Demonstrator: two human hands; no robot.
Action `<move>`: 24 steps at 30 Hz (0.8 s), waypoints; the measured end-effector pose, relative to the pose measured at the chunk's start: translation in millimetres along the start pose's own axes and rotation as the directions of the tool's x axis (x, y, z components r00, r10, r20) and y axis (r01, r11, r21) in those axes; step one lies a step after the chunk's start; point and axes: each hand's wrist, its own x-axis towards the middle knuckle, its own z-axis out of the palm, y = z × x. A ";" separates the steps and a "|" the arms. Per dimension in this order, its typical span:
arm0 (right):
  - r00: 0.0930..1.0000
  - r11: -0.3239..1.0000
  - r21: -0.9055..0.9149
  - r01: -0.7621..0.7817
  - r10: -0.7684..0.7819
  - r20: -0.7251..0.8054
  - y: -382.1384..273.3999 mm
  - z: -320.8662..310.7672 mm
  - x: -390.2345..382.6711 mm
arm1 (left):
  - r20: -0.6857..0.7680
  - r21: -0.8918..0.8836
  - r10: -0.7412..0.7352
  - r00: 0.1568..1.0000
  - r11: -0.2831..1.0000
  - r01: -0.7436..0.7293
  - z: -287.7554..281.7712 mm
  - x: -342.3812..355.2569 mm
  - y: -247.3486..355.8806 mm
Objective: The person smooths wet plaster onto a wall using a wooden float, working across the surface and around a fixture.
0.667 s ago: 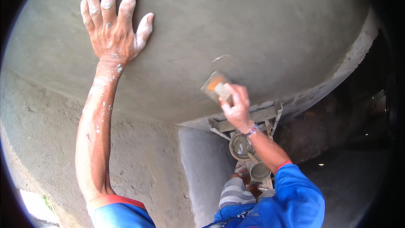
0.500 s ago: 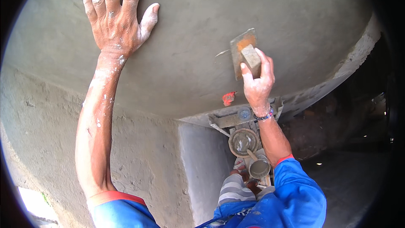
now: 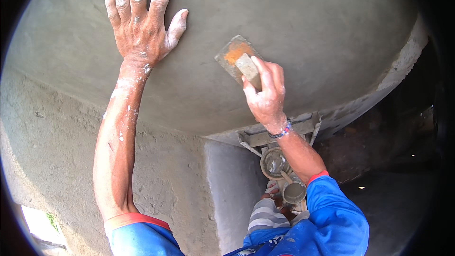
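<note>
My left hand (image 3: 142,28) lies flat with its fingers spread against the smooth grey plastered wall (image 3: 303,14), white smears on its skin. My right hand (image 3: 266,92) grips the block handle of a plastering float (image 3: 227,64). The float has a thin rectangular plate with an orange patch around its handle, and its face rests on the wall. It is tilted, with one corner toward the upper left. The palm hides the lower part of the handle.
Below the right forearm stand a round bucket (image 3: 275,162) with grey mix and a smaller pot (image 3: 294,192) with a handle, on a narrow wooden scaffold (image 3: 263,138). A rough wall (image 3: 166,175) runs along the left. The right side falls into shadow.
My right hand has swept the float left across the wall and turned it anticlockwise. My left hand stays flat, slightly farther right in view. The red scrap below the float is now out of sight.
</note>
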 end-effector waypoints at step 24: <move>0.793 0.972 -0.098 0.213 -0.113 0.599 52.6 0.1 -93.3 | -0.011 -0.017 0.004 1.000 1.000 -0.004 -0.7 1.7 2.7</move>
